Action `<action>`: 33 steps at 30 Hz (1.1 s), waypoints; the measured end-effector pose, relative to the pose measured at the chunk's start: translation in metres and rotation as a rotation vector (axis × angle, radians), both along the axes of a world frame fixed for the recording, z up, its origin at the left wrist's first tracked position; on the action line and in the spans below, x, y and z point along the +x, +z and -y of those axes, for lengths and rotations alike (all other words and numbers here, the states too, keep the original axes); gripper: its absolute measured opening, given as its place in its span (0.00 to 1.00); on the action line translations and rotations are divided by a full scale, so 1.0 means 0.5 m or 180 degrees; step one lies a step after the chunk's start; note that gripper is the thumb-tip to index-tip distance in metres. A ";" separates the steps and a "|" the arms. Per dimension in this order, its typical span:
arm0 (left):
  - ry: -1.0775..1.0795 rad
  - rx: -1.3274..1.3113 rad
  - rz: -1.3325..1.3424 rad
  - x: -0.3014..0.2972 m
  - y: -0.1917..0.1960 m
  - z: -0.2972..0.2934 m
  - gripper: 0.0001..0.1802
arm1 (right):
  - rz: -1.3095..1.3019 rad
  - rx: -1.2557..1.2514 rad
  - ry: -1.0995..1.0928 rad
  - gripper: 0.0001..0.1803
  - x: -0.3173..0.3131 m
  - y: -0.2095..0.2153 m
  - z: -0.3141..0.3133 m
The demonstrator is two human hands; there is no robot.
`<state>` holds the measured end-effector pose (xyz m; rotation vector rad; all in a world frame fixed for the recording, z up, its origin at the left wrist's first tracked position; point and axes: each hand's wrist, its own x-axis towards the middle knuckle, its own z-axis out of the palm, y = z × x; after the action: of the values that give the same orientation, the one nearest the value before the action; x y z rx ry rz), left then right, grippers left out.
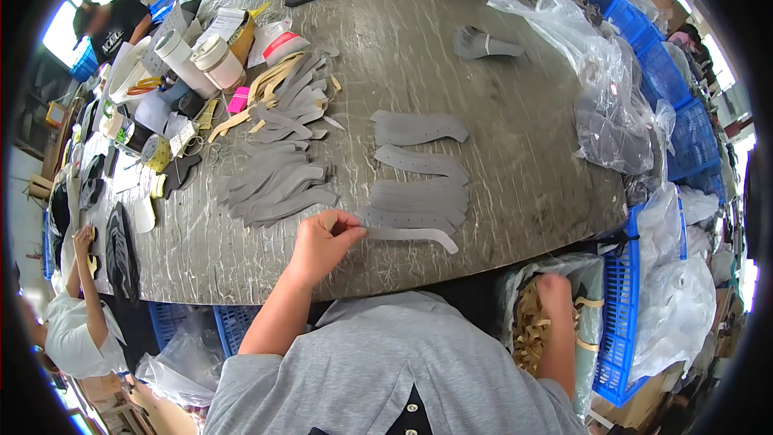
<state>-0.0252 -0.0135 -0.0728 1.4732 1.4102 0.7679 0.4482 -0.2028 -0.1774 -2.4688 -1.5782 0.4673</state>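
Note:
My left hand (326, 243) pinches the left end of a thin, curved grey strip (415, 234) between thumb and fingers. That strip lies at the near edge of an overlapped row of grey cut pieces (415, 201) with small holes along them. Left of the row, a loose heap of similar grey pieces (274, 185) sits on the table, close to my left fingers. Off the table's front edge, my right hand (555, 294) is curled over a lined bin (588, 278) with tan curved scraps (527, 326) in it. Slight blur hides what those fingers hold, if anything.
Blue crates (620, 330) and clear plastic bags (676, 314) crowd the right side. A banded grey bundle (487, 43) lies far right on the table (531, 161). Jars (217, 63) and tape (157, 151) clutter the left. Other people work at left and across the table.

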 end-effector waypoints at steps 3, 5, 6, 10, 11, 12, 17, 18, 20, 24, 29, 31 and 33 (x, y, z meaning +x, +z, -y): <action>-0.0055 -0.0095 0.0089 0.009 0.003 -0.004 0.07 | -0.1977 0.0943 0.0172 0.10 -0.185 0.175 -0.162; -0.0082 -0.0129 0.0142 0.017 0.008 -0.010 0.06 | -0.3567 0.0876 0.0466 0.10 -0.280 0.209 -0.215; -0.0124 -0.0118 0.0139 0.023 0.010 -0.015 0.06 | -0.4099 0.0819 0.0575 0.12 -0.307 0.192 -0.234; -0.0096 -0.0089 -0.0252 0.025 0.017 -0.034 0.07 | -0.3831 0.0846 0.0373 0.09 -0.373 0.150 -0.296; -0.0090 -0.0101 -0.0309 0.023 0.013 -0.040 0.08 | -0.3589 0.0972 0.0349 0.09 -0.377 0.140 -0.308; -0.0092 -0.0112 -0.0367 0.021 0.004 -0.047 0.08 | -0.3346 0.1102 0.0319 0.08 -0.381 0.131 -0.316; -0.0055 -0.0294 -0.0498 0.025 -0.027 -0.069 0.10 | -0.2816 0.1204 0.0450 0.08 -0.395 0.116 -0.320; -0.0045 -0.0332 -0.0487 0.025 -0.030 -0.072 0.10 | -0.2785 0.1210 0.0468 0.08 -0.397 0.117 -0.319; -0.0039 -0.0383 -0.0514 0.026 -0.029 -0.077 0.10 | -0.2761 0.1216 0.0402 0.08 -0.397 0.118 -0.320; -0.0076 -0.0356 -0.0638 0.030 -0.024 -0.083 0.10 | -0.2625 0.1158 0.0328 0.08 -0.401 0.132 -0.319; -0.0105 -0.0298 -0.0692 0.028 -0.034 -0.084 0.11 | -0.2526 0.1182 0.0370 0.08 -0.399 0.124 -0.320; -0.0105 -0.0291 -0.0675 0.028 -0.034 -0.085 0.10 | -0.2476 0.1192 0.0395 0.08 -0.398 0.122 -0.320; -0.0107 -0.0328 -0.0660 0.029 -0.031 -0.085 0.10 | -0.2420 0.1195 0.0415 0.08 -0.398 0.122 -0.321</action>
<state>-0.0106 0.0290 -0.0881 1.5256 1.5513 0.5248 0.2494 -0.0424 -0.1165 -1.6241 -1.3329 0.8975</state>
